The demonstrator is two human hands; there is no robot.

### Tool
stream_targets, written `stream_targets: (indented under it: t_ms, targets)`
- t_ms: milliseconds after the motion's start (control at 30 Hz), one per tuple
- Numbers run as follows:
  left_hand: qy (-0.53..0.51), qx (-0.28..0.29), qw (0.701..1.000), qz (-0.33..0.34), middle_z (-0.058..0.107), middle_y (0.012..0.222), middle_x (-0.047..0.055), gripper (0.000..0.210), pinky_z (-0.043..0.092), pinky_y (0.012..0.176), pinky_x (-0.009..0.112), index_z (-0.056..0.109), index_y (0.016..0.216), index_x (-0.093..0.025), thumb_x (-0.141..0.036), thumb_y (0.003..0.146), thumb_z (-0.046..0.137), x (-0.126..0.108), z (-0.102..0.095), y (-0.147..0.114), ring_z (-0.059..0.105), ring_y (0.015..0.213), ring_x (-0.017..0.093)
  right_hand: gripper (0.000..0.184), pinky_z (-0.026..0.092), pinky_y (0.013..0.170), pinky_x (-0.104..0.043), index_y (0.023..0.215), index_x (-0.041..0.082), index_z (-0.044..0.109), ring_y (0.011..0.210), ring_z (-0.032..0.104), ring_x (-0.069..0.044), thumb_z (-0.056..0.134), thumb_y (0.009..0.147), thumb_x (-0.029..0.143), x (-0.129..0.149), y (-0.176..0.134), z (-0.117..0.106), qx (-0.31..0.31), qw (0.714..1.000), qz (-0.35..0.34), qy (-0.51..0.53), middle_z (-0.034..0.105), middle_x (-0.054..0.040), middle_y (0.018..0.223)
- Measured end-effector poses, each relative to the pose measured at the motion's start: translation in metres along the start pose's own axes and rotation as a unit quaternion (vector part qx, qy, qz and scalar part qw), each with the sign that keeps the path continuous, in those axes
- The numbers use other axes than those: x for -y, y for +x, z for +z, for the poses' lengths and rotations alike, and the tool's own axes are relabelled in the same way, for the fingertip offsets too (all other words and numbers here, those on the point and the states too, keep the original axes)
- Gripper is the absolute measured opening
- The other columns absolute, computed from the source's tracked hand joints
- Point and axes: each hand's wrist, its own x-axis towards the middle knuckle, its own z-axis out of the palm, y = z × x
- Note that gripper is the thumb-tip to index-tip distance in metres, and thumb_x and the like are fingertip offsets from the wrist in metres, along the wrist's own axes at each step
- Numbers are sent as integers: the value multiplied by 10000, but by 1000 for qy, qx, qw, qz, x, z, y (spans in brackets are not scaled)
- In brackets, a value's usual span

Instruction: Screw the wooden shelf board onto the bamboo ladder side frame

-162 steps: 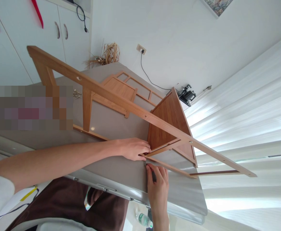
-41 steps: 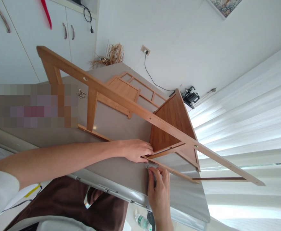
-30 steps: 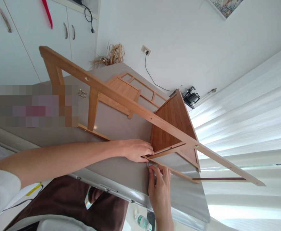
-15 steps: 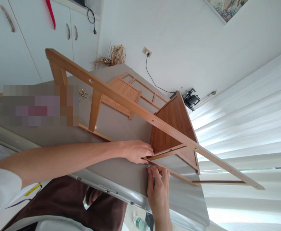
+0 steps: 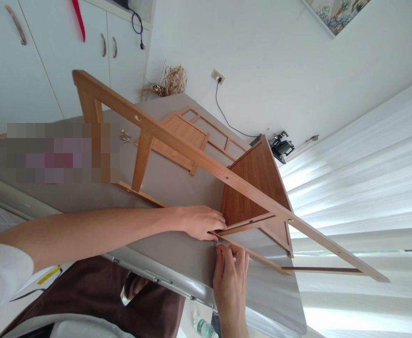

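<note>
My left hand (image 5: 203, 223) reaches across the table with its fingers closed round the joint where a lower rail of the wooden frame (image 5: 188, 149) meets a brown wooden panel (image 5: 250, 188). Just below that joint, my right hand (image 5: 229, 272) is closed in a pinch by the lower rail (image 5: 262, 259). A small, thin metal piece (image 5: 215, 243) shows at its fingertips, too small to tell its kind. The frame stands on its long edge, slanting across the view, and the panel leans upright inside it. My left fingers hide part of the joint.
Beyond the frame, a flat wooden panel (image 5: 182, 141) and a slatted frame (image 5: 220, 141) lie on the grey table (image 5: 177, 185). Several screws (image 5: 124, 136) lie left. Dried plants (image 5: 174, 80) and a black device (image 5: 281, 146) stand at the back. A blurred patch covers the left side.
The view has shifted slightly. Both hands keep nearly the same place at the joint; my right hand and wrist have tilted a little to the left.
</note>
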Motion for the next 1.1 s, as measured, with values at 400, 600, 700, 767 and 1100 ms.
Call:
stream_targets:
  t_ms: [400,600,700,767,1100]
  targets:
    - [5,-20,1000,14,699,886,72,87,521,748,305,636,876,-178,-240,880,697,1,2,0,658,926,223,197,441,808,-404,1044,200,627,935,553,-263,439,1042,258,-2,-3,3,8,1000,30,1,591,-92,927]
    - [7,-22,1000,18,701,888,73,95,522,751,303,638,885,-175,-245,877,703,1,1,0,658,936,224,175,429,817,-397,1038,206,617,954,553,-262,445,1039,238,-3,-3,5,6,999,32,22,617,-93,966]
    - [8,-24,999,19,701,887,72,97,520,751,302,637,878,-173,-240,872,707,1,1,0,661,923,222,163,424,834,-399,1049,200,611,943,546,-253,453,1038,235,-1,-3,5,4,999,38,32,617,-91,983]
    - [7,-25,999,20,703,885,71,98,522,745,305,633,872,-176,-242,873,706,1,1,0,659,915,221,154,423,845,-397,1045,202,609,954,546,-251,460,1036,236,0,-3,4,3,998,40,42,620,-90,995]
    - [7,-23,1000,19,702,891,71,91,527,735,313,632,879,-172,-239,878,693,1,2,0,652,924,223,148,423,840,-391,1005,227,594,947,563,-249,463,1042,286,-1,-3,4,-3,995,74,68,630,-74,975]
